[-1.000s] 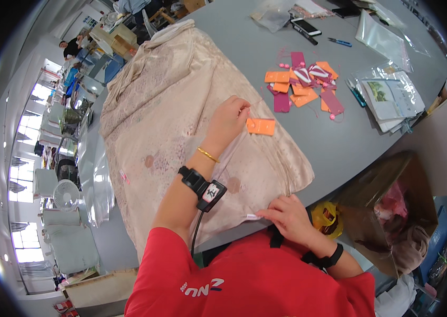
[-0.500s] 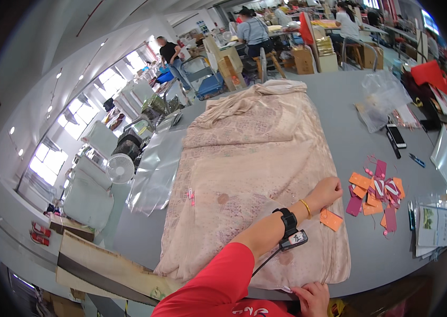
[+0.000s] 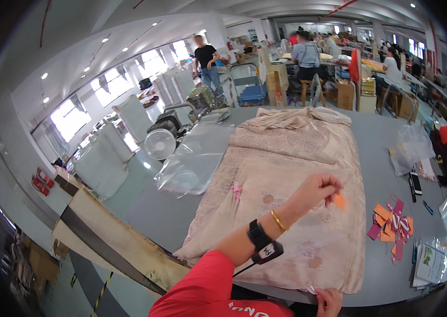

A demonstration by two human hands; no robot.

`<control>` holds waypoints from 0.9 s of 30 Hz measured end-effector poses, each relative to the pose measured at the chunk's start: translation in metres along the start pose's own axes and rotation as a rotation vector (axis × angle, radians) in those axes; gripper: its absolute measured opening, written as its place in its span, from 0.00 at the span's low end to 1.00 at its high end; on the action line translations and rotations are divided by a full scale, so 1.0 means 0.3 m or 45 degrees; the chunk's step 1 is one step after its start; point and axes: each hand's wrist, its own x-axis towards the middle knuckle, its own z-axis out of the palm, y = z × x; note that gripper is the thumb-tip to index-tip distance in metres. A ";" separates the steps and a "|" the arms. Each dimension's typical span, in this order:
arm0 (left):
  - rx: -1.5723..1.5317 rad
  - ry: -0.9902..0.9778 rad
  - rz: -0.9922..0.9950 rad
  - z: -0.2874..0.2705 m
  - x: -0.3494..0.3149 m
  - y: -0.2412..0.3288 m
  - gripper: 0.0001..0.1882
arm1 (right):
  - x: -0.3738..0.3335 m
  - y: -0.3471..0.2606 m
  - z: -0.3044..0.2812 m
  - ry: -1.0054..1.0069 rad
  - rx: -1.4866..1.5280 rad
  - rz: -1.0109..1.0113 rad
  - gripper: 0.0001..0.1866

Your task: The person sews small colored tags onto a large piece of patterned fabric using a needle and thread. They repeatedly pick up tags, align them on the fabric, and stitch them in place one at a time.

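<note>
Spread over the table in front of me is a folded beige patterned cloth (image 3: 287, 211), with faint purple print and sheer layers. My left hand (image 3: 318, 191) reaches across above it, fingers pinched on a blurred orange tag (image 3: 340, 202). A string on the tag cannot be made out. At the cloth's near right corner, my right hand (image 3: 329, 302) has its fingers closed on the edge, beside a small white label (image 3: 312, 290). A pink-and-white tag (image 3: 236, 190) lies on the left part of the cloth.
Right of the cloth is a pile of orange and purple tags (image 3: 391, 224). Beyond it lie a phone (image 3: 416, 183), blue-handled snips (image 3: 428, 207) and plastic bags (image 3: 412, 148). Clear plastic sheets (image 3: 194, 164) rest at the left, near a white fan (image 3: 160, 144). People stand and sit farther back.
My left hand has moved left over the cloth, lifting the orange tag off it. My right hand stays at the near edge. The whole view has swung left and up.
</note>
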 end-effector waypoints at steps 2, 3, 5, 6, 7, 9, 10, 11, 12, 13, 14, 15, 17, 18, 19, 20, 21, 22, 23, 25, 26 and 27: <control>0.089 -0.007 -0.074 -0.007 -0.123 -0.031 0.09 | 0.000 -0.004 -0.011 -0.033 0.084 0.050 0.14; 0.111 -0.023 -0.069 -0.005 -0.195 -0.068 0.11 | 0.002 -0.006 -0.017 -0.056 0.124 0.077 0.15; 0.148 -0.083 -0.202 0.022 -0.333 -0.176 0.15 | 0.010 -0.014 -0.021 -0.093 0.154 0.113 0.17; 0.091 -0.064 -0.307 0.047 -0.402 -0.238 0.16 | 0.013 -0.020 -0.022 -0.043 0.127 0.096 0.16; 0.037 -0.036 -0.430 0.071 -0.462 -0.297 0.17 | 0.018 -0.024 -0.024 -0.023 0.133 0.075 0.15; 0.022 -0.046 -0.511 0.099 -0.553 -0.392 0.19 | 0.023 -0.032 -0.032 0.018 0.147 0.036 0.15; 0.004 -0.048 -0.562 0.111 -0.585 -0.429 0.20 | 0.027 -0.035 -0.036 -0.004 0.161 0.032 0.15; -0.014 -0.050 -0.615 0.121 -0.612 -0.459 0.21 | 0.028 -0.036 -0.041 -0.025 0.176 0.029 0.15; -0.037 -0.041 -0.671 0.126 -0.632 -0.481 0.22 | 0.031 -0.037 -0.044 -0.046 0.191 0.026 0.15; -0.100 -0.070 -0.632 0.131 -0.647 -0.497 0.22 | 0.032 -0.038 -0.047 -0.058 0.214 0.044 0.15; -0.169 -0.091 -0.597 0.133 -0.655 -0.509 0.23 | 0.033 -0.038 -0.047 -0.068 0.238 0.064 0.15; -0.238 -0.113 -0.564 0.137 -0.664 -0.518 0.23 | 0.033 -0.037 -0.047 -0.079 0.261 0.087 0.14; -0.201 -0.151 -0.593 0.137 -0.671 -0.529 0.25 | 0.031 -0.037 -0.043 -0.068 0.296 0.105 0.15; -0.191 -0.153 -0.596 0.140 -0.676 -0.533 0.26 | 0.030 -0.037 -0.042 -0.063 0.312 0.115 0.15; -0.205 -0.162 -0.612 0.143 -0.682 -0.536 0.27 | 0.028 -0.038 -0.041 -0.053 0.229 0.055 0.15; -0.224 -0.153 -0.616 0.146 -0.687 -0.538 0.28 | 0.027 -0.040 -0.041 -0.041 0.148 -0.005 0.15; -0.238 -0.147 -0.637 0.149 -0.692 -0.539 0.29 | 0.027 -0.042 -0.042 -0.028 0.068 -0.067 0.15; -0.236 -0.163 -0.630 0.151 -0.695 -0.539 0.29 | 0.026 -0.045 -0.044 -0.039 0.116 0.003 0.15; -0.229 -0.183 -0.643 0.152 -0.697 -0.539 0.30 | 0.027 -0.050 -0.046 -0.048 0.164 0.075 0.15; -0.230 -0.209 -0.641 0.152 -0.698 -0.537 0.31 | 0.032 -0.061 -0.052 -0.049 0.202 0.140 0.15; -0.238 -0.212 -0.627 0.151 -0.698 -0.538 0.31 | 0.035 -0.066 -0.054 -0.043 0.193 0.133 0.14; -0.254 -0.212 -0.615 0.149 -0.698 -0.538 0.31 | 0.038 -0.071 -0.056 -0.037 0.183 0.126 0.14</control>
